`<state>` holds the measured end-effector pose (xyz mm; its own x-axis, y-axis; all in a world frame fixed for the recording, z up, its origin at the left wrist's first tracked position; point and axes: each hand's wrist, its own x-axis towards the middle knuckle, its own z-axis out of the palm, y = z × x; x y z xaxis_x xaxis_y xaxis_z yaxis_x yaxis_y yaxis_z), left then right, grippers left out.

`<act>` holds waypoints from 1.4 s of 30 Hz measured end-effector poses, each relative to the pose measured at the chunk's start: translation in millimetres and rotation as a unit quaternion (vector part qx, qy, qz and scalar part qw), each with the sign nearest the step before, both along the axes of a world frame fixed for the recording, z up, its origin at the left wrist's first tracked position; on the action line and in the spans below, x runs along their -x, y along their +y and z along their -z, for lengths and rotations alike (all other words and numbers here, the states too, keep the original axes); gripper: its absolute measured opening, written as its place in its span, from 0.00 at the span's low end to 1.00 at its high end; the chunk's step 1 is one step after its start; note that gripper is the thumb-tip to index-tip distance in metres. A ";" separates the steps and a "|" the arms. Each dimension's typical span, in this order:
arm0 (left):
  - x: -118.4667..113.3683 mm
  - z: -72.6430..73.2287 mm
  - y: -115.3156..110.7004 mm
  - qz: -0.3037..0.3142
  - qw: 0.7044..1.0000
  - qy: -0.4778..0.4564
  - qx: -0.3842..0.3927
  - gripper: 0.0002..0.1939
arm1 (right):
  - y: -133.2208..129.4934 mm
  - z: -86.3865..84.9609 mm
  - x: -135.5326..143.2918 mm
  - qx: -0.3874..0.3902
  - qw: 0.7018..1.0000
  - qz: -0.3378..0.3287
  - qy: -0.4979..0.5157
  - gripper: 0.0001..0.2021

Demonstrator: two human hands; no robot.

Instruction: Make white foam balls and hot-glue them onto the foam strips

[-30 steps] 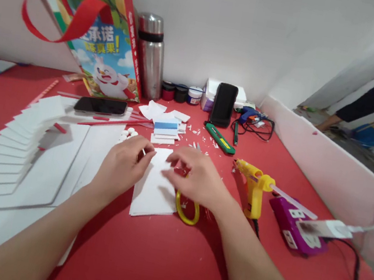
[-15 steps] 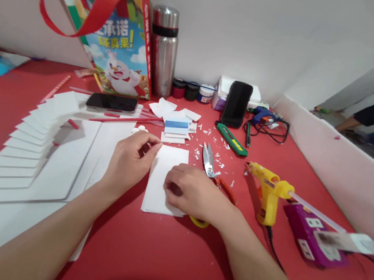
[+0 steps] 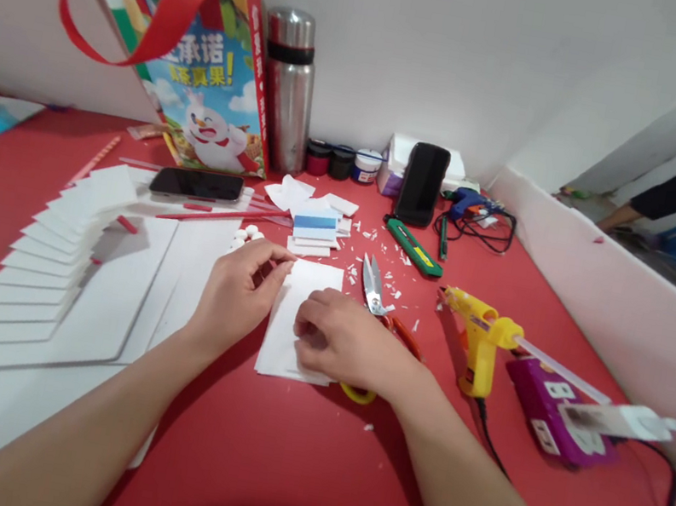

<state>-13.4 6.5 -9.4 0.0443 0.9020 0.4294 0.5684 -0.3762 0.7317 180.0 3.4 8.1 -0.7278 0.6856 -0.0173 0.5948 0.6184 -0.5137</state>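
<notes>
Paper [image 3: 281, 345], between hands [image 3: 242, 287], partly under right one [image 3: 338, 335]

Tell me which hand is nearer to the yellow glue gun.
Right. The right hand is over the white paper, left of the glue gun, with the scissors between them. The left hand is farther left, by the paper's upper left corner.

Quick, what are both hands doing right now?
Left hand: thumb and forefinger nearly together by the white sheets' far left corner; can't tell if pinching.
Right hand: curled over the sheets; can't tell if it's holding anything.
</notes>
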 end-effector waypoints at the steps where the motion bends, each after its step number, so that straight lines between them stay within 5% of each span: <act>1: -0.2 0.4 -0.2 0.004 1.000 0.005 0.000 0.05 | 1.5 1.2 -0.6 0.009 1.000 -0.004 0.015 0.04; 5: 0.0 -0.1 -0.7 0.013 1.000 0.010 -0.003 0.06 | 5.0 2.2 -2.7 0.029 0.998 0.011 0.054 0.05; 11: 0.3 -7.5 -1.3 0.114 0.993 0.009 -0.013 0.12 | 14.0 -1.8 -14.4 0.091 0.971 0.152 0.163 0.03; 14: -1.5 -7.2 -2.5 0.121 0.992 0.017 -0.038 0.19 | 22.4 -4.8 -30.1 -0.003 0.941 0.288 0.178 0.02; 17: -3.6 -4.0 -4.0 0.096 0.994 0.012 -0.051 0.20 | 27.4 -9.5 -44.5 -0.186 0.856 0.442 0.192 0.02; 19: -4.8 -2.3 -4.8 0.087 0.995 -0.002 -0.051 0.21 | 28.2 -12.8 -49.2 -0.246 0.804 0.479 0.251 0.02; 21: -5.7 -1.5 -5.2 0.085 0.995 -0.030 -0.042 0.22 | 27.5 -15.4 -49.5 -0.174 0.792 0.456 0.368 0.02; 23: -6.4 -1.6 -4.8 0.089 0.992 -0.082 -0.022 0.24 | 25.4 -17.3 -47.1 0.016 0.790 0.389 0.474 0.06; 26: -6.4 -2.1 -2.9 0.111 0.976 -0.184 0.039 0.31 | 19.4 -19.3 -42.2 0.273 0.767 0.293 0.502 0.12; 31: -6.1 -2.9 -2.1 0.174 0.915 -0.316 0.183 0.41 | 13.3 -17.1 -32.1 0.382 0.751 0.252 0.476 0.18; 36: -8.2 -8.2 -3.3 0.127 0.872 -0.396 0.258 0.38 | 22.5 -6.7 -27.6 0.277 0.772 0.293 0.492 0.18; 39: -7.9 -13.1 -0.6 0.079 0.871 -0.419 0.243 0.31 | 19.8 -8.9 -31.4 0.061 0.824 0.297 0.479 0.19; 42: -6.0 -16.9 2.5 0.034 0.855 -0.438 0.277 0.23 | 8.7 -18.8 -33.1 -0.156 0.882 0.223 0.385 0.27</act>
<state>-7.4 9.0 7.5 -0.0139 0.9858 -0.1674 -0.2981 0.1558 0.9417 213.1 12.1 26.9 -0.0980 0.7910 0.6039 0.3638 0.5933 -0.7181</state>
